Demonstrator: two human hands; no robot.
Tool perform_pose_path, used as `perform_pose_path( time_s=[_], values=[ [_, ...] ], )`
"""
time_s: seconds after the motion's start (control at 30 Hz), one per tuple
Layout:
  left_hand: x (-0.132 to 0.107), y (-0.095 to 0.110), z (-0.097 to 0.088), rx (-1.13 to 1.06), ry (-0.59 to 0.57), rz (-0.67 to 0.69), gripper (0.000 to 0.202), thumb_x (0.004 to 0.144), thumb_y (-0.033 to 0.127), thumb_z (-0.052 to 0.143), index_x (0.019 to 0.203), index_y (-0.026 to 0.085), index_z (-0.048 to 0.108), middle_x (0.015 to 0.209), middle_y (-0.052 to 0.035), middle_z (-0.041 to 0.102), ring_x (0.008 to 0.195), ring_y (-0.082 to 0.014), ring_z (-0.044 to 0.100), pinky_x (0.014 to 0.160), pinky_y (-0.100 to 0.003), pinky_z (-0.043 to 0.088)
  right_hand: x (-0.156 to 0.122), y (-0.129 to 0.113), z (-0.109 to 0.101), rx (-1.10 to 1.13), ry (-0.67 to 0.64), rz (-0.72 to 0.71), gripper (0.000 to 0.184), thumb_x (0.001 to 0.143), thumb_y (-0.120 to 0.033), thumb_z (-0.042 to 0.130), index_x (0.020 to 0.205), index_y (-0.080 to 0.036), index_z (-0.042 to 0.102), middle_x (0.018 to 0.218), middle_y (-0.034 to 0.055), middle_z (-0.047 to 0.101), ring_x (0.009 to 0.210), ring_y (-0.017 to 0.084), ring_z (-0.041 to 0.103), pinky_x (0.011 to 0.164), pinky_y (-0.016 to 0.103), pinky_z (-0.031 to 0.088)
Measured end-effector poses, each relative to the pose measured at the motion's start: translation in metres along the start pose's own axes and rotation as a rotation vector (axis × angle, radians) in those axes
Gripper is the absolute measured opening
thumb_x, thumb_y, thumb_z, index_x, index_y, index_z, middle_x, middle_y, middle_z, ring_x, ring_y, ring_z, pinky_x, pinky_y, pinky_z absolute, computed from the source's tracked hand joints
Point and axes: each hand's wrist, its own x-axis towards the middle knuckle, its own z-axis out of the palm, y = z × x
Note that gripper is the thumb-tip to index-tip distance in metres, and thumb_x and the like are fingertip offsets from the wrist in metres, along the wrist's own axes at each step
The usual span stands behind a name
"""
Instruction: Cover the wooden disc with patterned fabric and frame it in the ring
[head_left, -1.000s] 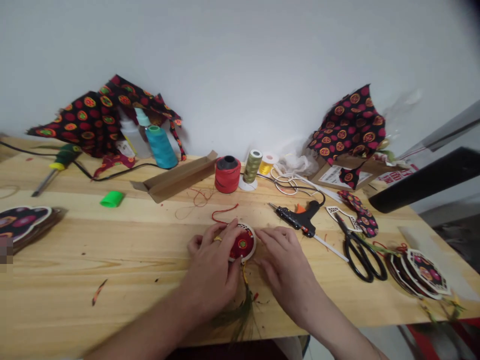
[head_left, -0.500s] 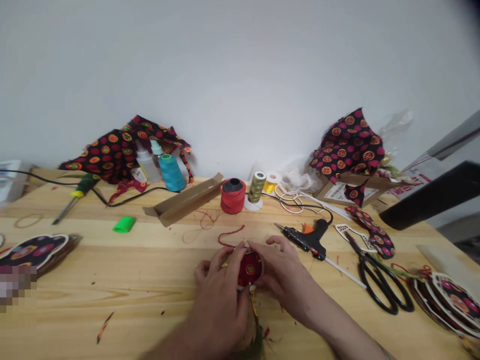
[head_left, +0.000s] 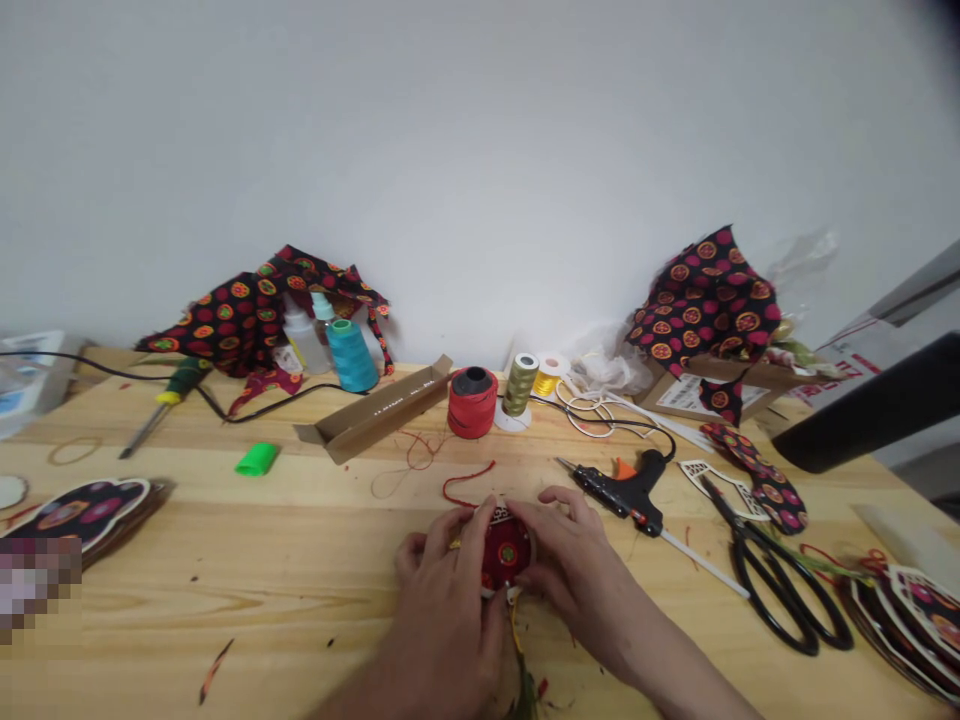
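Between my two hands, just above the wooden table, is a small round ornament [head_left: 504, 553] faced with dark red patterned fabric and edged in pale wood. My left hand [head_left: 454, 585] grips its left rim, fingers along the top left and thumb below. On the other side my right hand [head_left: 574, 555] pinches the right rim with fingers bent. A red cord [head_left: 466, 490] runs out from the top of the ornament onto the table. From its bottom hangs a yellow cord [head_left: 516, 635] with a dark green tassel [head_left: 525, 695], partly hidden by my left hand.
Beyond my hands stand a red thread spool [head_left: 472, 405], an olive spool [head_left: 519, 385] and a teal thread cone [head_left: 352, 357]. A black glue gun [head_left: 626, 490] and black-handled scissors [head_left: 780, 580] lie to the right. Stacked fabric-covered pieces [head_left: 97, 510] sit left, near a screwdriver [head_left: 169, 400].
The whole scene sits slightly lower and further right as the camera shifts. Both hands keep their hold on the ornament, with a little more of its patterned top edge showing.
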Motion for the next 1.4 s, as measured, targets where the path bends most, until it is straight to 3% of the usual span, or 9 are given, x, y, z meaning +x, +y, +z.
perform_pose_path(
  time_s=[0.43,0.6,0.93,1.1,1.23,1.4],
  values=[
    [0.001,-0.006,0.005,0.063,0.054,0.050,0.060,0.080,0.010,0.046,0.140,0.014,0.039,0.138,-0.0145,0.056,0.123,-0.0335,0.047,0.091,-0.053,0.035,-0.003,-0.005,-0.003,-0.003,-0.010,-0.010,0.060,0.083,-0.004,0.062,0.131,-0.037,0.046,0.126,-0.0076,0.060,0.116,0.020,0.039,0.107,0.036,0.028],
    [0.003,-0.005,0.007,0.095,0.094,0.028,0.056,0.080,0.011,0.046,0.136,0.013,0.044,0.143,-0.0187,0.048,0.125,-0.0346,0.047,0.093,-0.056,0.038,-0.003,-0.007,-0.004,-0.029,-0.007,-0.006,0.051,0.085,-0.010,0.062,0.129,-0.033,0.050,0.121,-0.0041,0.063,0.113,0.020,0.043,0.106,0.037,0.031],
    [0.005,0.009,-0.014,0.021,-0.040,-0.039,0.052,0.084,0.011,0.042,0.135,0.005,0.043,0.131,-0.0199,0.059,0.127,-0.0360,0.041,0.098,-0.060,0.037,-0.005,-0.002,-0.002,-0.059,-0.003,-0.014,0.048,0.087,-0.013,0.060,0.132,-0.027,0.049,0.127,0.0017,0.061,0.118,0.025,0.039,0.105,0.043,0.033],
    [0.005,-0.010,-0.030,-0.035,0.060,-0.047,0.046,0.087,0.017,0.041,0.132,0.012,0.045,0.131,-0.0167,0.058,0.123,-0.0327,0.045,0.096,-0.057,0.040,-0.004,-0.003,-0.002,-0.086,-0.018,-0.004,0.047,0.084,-0.010,0.064,0.129,-0.019,0.053,0.123,0.0053,0.063,0.116,0.027,0.039,0.105,0.045,0.034],
    [-0.005,-0.029,-0.029,0.019,0.126,0.001,0.044,0.085,0.016,0.045,0.129,0.018,0.047,0.127,-0.0124,0.061,0.122,-0.0314,0.046,0.095,-0.054,0.041,-0.004,-0.004,-0.001,-0.110,-0.020,0.003,0.048,0.085,-0.009,0.062,0.130,-0.020,0.051,0.128,0.0057,0.061,0.118,0.027,0.039,0.103,0.046,0.034],
    [-0.011,-0.023,-0.019,0.021,0.089,-0.046,0.049,0.084,0.022,0.055,0.132,0.016,0.045,0.125,-0.0129,0.063,0.121,-0.0330,0.044,0.094,-0.053,0.040,-0.005,-0.004,0.001,-0.138,-0.022,-0.002,0.050,0.086,-0.009,0.060,0.133,-0.022,0.049,0.131,0.0047,0.059,0.120,0.027,0.039,0.104,0.047,0.034]
  ],
)
